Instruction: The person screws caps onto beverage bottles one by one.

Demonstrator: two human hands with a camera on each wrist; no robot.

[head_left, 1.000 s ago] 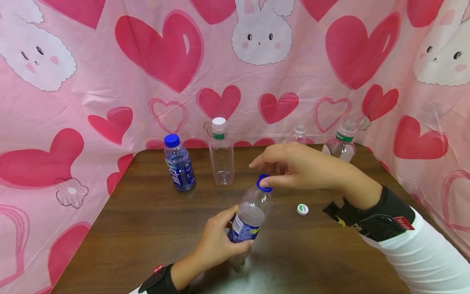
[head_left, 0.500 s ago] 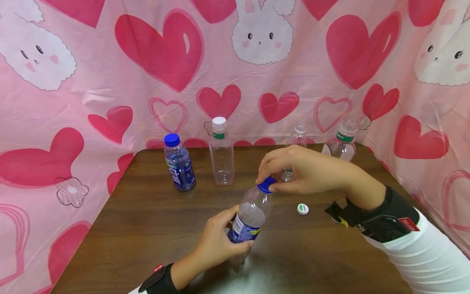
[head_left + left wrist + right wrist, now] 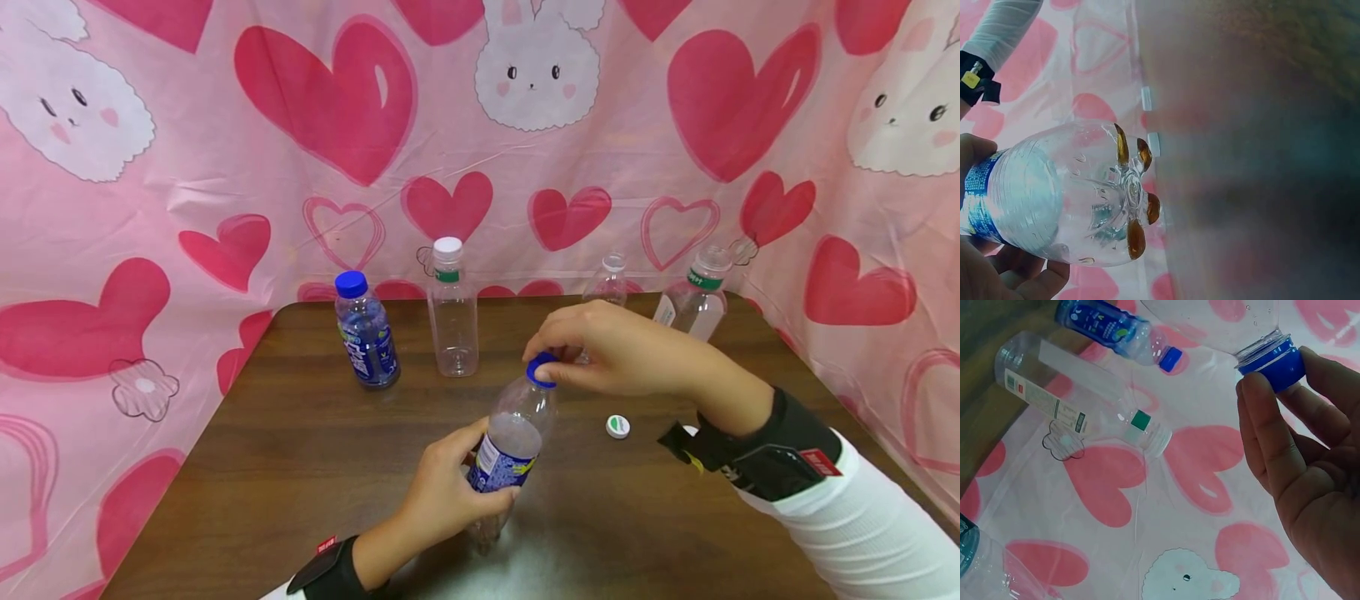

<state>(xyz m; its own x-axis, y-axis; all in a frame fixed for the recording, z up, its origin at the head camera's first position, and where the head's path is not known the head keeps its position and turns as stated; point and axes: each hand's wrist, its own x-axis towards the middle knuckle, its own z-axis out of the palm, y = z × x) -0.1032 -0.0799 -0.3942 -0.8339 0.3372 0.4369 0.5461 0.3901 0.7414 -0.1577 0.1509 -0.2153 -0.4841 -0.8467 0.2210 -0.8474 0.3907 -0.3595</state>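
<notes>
My left hand [image 3: 450,477] grips a clear plastic bottle [image 3: 516,423] around its blue-and-white label, thumb across the front. The bottle leans to the right above the table, and its base [image 3: 1129,194] shows amber patches in the left wrist view. On its neck sits a blue screw cap [image 3: 542,369]. The thumb and fingers of my right hand [image 3: 618,346] pinch this cap from above. In the right wrist view the blue cap [image 3: 1275,365] is seated on the threads, with fingertips on both sides.
Behind stand a blue-labelled bottle [image 3: 367,342] with a blue cap and a clear square bottle [image 3: 454,329] with a white cap. Two uncapped bottles, one green-banded [image 3: 693,304], stand behind the right arm. A white cap [image 3: 618,427] lies right of the held bottle; another [image 3: 690,431] is partly hidden.
The right hand's fingers, spread off the blue cap a second ago, came down around it; the hand has since shifted slightly left. The left hand and bottle stay nearly still.
</notes>
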